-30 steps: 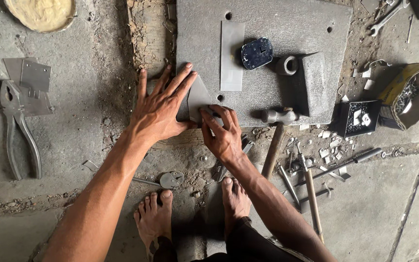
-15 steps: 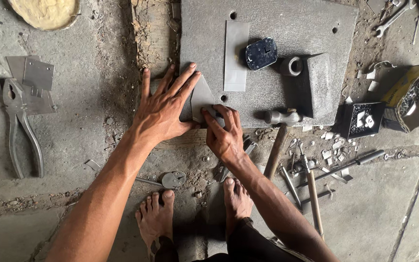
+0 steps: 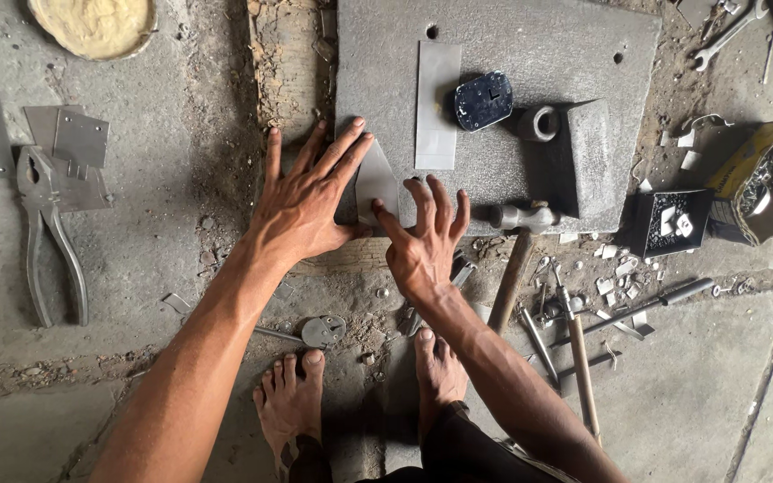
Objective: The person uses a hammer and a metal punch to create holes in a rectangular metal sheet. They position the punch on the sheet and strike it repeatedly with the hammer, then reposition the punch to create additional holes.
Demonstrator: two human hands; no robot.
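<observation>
Concrete floor carries a thick steel plate (image 3: 530,54) at the top. Near the plate's lower left corner lies a small metal wedge (image 3: 375,182) (triangular, pale grey). Left hand (image 3: 301,207) lies flat with fingers spread wide, its fingertips touching the wedge's left edge. Right hand (image 3: 422,246) hovers just right of the wedge, fingers splayed and holding nothing. A hammer (image 3: 516,241) rests at the plate's lower edge; pliers (image 3: 46,233) lie far left.

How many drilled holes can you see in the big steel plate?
2: one hole near the plate's top edge, above the upright strip, and another hole toward the top right corner. More may be hidden under the hands or the objects on it.
</observation>
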